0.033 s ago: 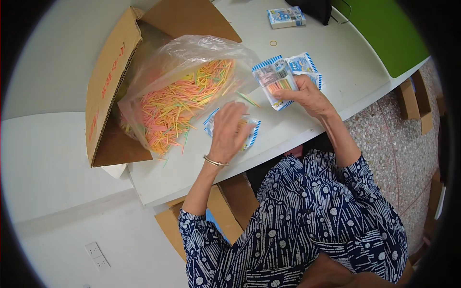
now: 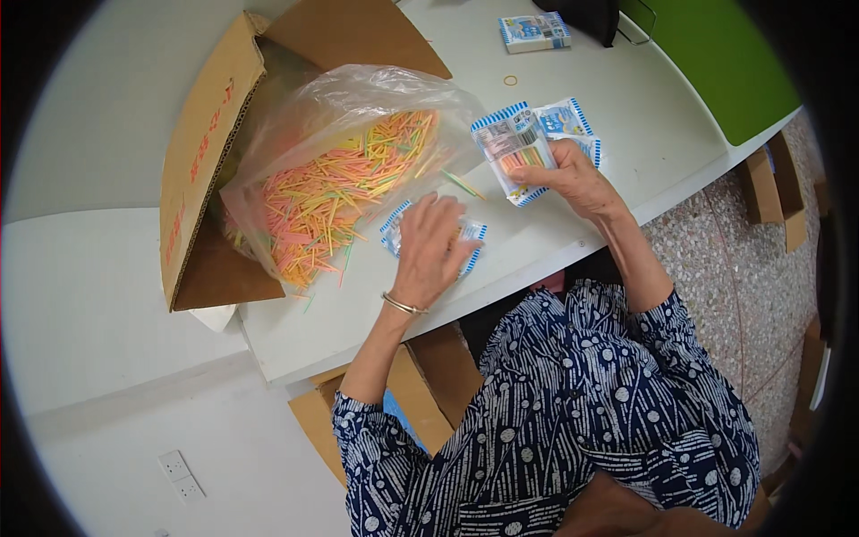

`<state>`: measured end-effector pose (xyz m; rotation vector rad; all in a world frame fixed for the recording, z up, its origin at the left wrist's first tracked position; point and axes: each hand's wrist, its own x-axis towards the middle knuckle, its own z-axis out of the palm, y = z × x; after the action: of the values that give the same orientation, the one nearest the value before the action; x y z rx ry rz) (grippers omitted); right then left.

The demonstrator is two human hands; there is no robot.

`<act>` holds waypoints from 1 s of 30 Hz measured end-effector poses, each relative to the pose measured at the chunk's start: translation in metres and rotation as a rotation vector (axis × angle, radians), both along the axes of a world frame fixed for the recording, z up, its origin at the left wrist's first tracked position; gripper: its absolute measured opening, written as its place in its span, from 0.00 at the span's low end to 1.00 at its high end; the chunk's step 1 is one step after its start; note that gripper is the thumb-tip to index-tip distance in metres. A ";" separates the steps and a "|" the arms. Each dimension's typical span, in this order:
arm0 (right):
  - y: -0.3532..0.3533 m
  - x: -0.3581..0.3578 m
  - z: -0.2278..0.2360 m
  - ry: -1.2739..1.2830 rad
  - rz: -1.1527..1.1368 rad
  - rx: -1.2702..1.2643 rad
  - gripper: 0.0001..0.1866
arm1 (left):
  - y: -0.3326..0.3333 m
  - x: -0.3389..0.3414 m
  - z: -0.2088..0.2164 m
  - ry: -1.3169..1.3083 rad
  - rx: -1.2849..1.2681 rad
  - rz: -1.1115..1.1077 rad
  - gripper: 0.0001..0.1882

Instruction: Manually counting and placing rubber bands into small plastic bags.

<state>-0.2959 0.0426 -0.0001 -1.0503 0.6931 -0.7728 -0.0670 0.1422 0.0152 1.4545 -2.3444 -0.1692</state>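
Observation:
My right hand [image 2: 577,182] grips a blue-and-white packet [image 2: 506,136] with its thumb across the front; coloured sticks show through the clear part. Just behind it, another blue-and-white packet [image 2: 565,116] lies on the table, partly covered by the hand. With its fingers apart, my left hand [image 2: 428,243] is over a packet [image 2: 469,255] lying flat, hiding much of it; whether the palm presses on it I cannot tell. To the left, a clear plastic bag [image 2: 358,85] spills a heap of thin pink, yellow and green sticks [image 2: 322,206].
An opened cardboard box [image 2: 201,170] lies on its side around the bag. A stack of packets [image 2: 534,32] and a rubber band [image 2: 510,80] are farther back on the white table [image 2: 644,134]. A few loose sticks [image 2: 463,184] lie between my hands. Below the near edge stands another box [image 2: 416,385].
The fingers of my left hand have shifted slightly over the flat packet and look less blurred. My right hand and its packet have hardly moved.

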 end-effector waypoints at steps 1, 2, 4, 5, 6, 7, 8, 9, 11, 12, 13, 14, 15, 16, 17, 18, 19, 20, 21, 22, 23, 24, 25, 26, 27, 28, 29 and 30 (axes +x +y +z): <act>0.001 -0.001 0.001 -0.002 0.001 0.000 0.14 | 0.007 -0.001 -0.005 0.048 0.031 0.002 0.22; 0.001 -0.001 0.002 0.023 0.011 -0.003 0.14 | 0.014 0.001 -0.009 0.046 0.031 0.005 0.22; 0.002 -0.001 0.001 0.049 0.019 -0.004 0.14 | 0.023 0.008 -0.013 -0.041 0.042 -0.001 0.19; 0.002 0.000 -0.002 0.059 0.028 -0.001 0.13 | 0.023 0.013 -0.014 -0.039 0.043 -0.002 0.19; 0.002 0.000 -0.004 0.069 0.037 0.003 0.13 | 0.023 0.020 -0.013 0.005 0.077 0.010 0.18; 0.003 0.002 -0.004 0.068 0.042 0.003 0.13 | 0.024 0.024 -0.012 0.047 0.111 0.027 0.17; 0.004 0.004 -0.004 0.081 0.058 -0.005 0.13 | 0.023 0.025 -0.012 0.048 0.111 0.032 0.17; 0.004 0.006 -0.004 0.094 0.073 -0.014 0.13 | 0.019 0.026 -0.013 0.100 0.146 0.063 0.16; 0.006 0.009 -0.013 0.120 0.064 -0.044 0.15 | 0.005 0.023 -0.010 0.156 0.180 0.086 0.15; 0.006 0.010 -0.016 0.143 0.057 -0.074 0.17 | -0.004 0.018 -0.007 0.079 0.094 0.050 0.14; 0.007 0.011 -0.016 0.144 0.059 -0.078 0.17 | -0.011 0.013 -0.006 0.001 0.006 0.019 0.13; 0.009 0.013 -0.014 0.193 0.095 -0.067 0.15 | -0.015 0.009 -0.009 0.003 0.002 0.019 0.13; 0.010 0.014 -0.012 0.241 0.130 -0.057 0.13 | -0.018 0.005 -0.012 -0.144 -0.002 -0.018 0.12; 0.010 0.014 -0.010 0.244 0.124 -0.060 0.13 | -0.023 0.003 -0.014 -0.290 -0.007 -0.060 0.10; 0.011 0.014 -0.008 0.252 0.148 -0.069 0.13 | -0.027 0.001 -0.015 -0.288 -0.012 -0.065 0.10; 0.012 0.014 -0.005 0.259 0.173 -0.078 0.14 | -0.031 0.000 -0.015 -0.354 -0.028 -0.105 0.10; 0.014 0.015 -0.001 0.240 0.152 -0.075 0.16 | -0.034 -0.001 -0.013 -0.421 -0.044 -0.150 0.11; 0.013 0.013 -0.001 0.239 0.144 -0.077 0.16 | -0.036 0.000 -0.014 -0.423 -0.049 -0.157 0.11; 0.013 0.012 -0.003 0.229 0.161 -0.075 0.17 | -0.037 0.002 -0.016 -0.357 -0.021 -0.138 0.10; 0.011 0.012 -0.005 0.217 0.177 -0.072 0.18 | -0.039 0.003 -0.012 -0.292 0.009 -0.121 0.10; 0.010 0.013 -0.004 0.213 0.172 -0.074 0.18 | -0.039 0.006 -0.007 -0.297 0.007 -0.125 0.10; 0.011 0.014 -0.002 0.199 0.181 -0.065 0.18 | -0.038 0.012 0.000 -0.075 0.041 -0.018 0.09; 0.012 0.016 0.000 0.184 0.196 -0.056 0.19 | -0.037 0.016 0.011 0.146 0.075 0.095 0.09; 0.013 0.017 0.001 0.187 0.193 -0.054 0.19 | -0.042 0.017 0.019 0.149 0.076 0.092 0.09; 0.014 0.018 0.002 0.126 0.212 -0.046 0.19 | -0.048 0.018 0.029 0.559 0.163 0.138 0.09; 0.016 0.019 0.004 0.056 0.241 -0.039 0.19 | -0.049 0.017 0.042 0.962 0.242 0.193 0.09; 0.016 0.019 0.003 0.057 0.246 -0.037 0.19 | -0.049 0.010 0.054 0.964 0.242 0.200 0.09; 0.016 0.017 0.001 0.109 0.273 -0.051 0.19 | -0.050 0.001 0.066 1.075 0.225 0.203 0.10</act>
<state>-0.2788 0.0588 0.0009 -1.2118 0.6088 -0.5021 -0.0657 0.0925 0.0817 1.2100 -1.3220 -0.9185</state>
